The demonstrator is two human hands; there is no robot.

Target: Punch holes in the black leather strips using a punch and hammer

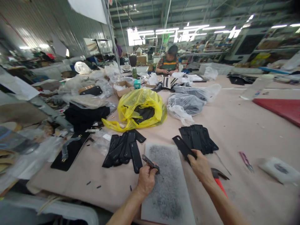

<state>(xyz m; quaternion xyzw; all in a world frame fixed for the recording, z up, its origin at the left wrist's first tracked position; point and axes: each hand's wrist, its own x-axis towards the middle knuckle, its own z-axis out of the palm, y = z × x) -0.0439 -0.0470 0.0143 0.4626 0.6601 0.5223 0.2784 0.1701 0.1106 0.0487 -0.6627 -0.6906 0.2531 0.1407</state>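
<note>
My left hand (146,181) is closed around a short dark metal tool (150,163), bar-shaped with a bent end, over the left side of a grey, black-smudged board (167,187). My right hand (200,164) grips the near end of a flat black leather-like strip (181,146) at the board's right edge. Beyond that hand lies a fanned pile of similar black strips (198,137). Another black strip pile (120,148) sits left of the board, with a single strip (136,157) nearest my left hand. A claw hammer with a red handle (219,181) lies partly behind my right forearm.
A yellow plastic bag (142,109) holding black pieces stands behind the board, with a clear bag (186,104) beside it. Pink-handled snips (246,161) and a white wrapped block (280,169) lie at right. Across the table sits a person (169,62).
</note>
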